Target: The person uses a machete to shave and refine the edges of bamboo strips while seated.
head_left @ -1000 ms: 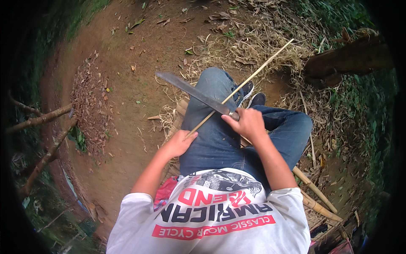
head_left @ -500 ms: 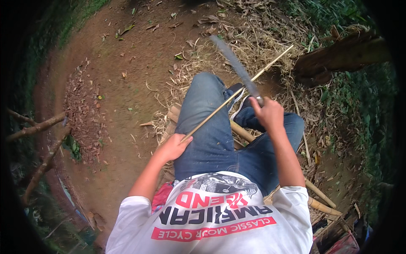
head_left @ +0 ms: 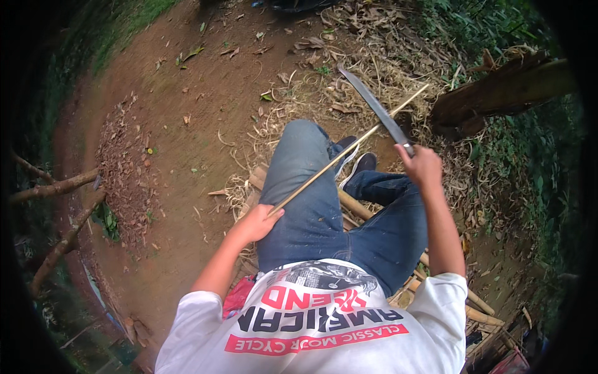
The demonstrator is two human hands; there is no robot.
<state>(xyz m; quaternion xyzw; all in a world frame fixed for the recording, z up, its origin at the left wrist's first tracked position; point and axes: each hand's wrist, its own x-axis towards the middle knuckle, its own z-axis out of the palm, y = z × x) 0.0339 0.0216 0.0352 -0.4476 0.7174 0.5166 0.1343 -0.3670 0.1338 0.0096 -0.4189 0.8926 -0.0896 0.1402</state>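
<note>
My left hand (head_left: 260, 222) is closed around the near end of a long, thin, pale stick (head_left: 325, 167), by my left thigh. The stick slants up and to the right across my jeans, its far end over the ground litter. My right hand (head_left: 422, 166) grips the handle of a machete (head_left: 375, 107), held above my bent right leg. Its long grey blade points up and to the left and crosses the stick near the far part; whether the edge touches it I cannot tell. The handle is mostly hidden in my fingers.
Under my legs are bamboo poles (head_left: 356, 204), with more bamboo (head_left: 483, 316) at the lower right. Pale curled shavings (head_left: 299, 93) and dry leaves cover the ground ahead. A thick trunk (head_left: 504, 93) juts in from the right. Branches (head_left: 56, 187) stand at the left.
My right hand and the machete have moved to the right, the blade crossing farther along the stick. My right knee has shifted inward. My left hand keeps its hold.
</note>
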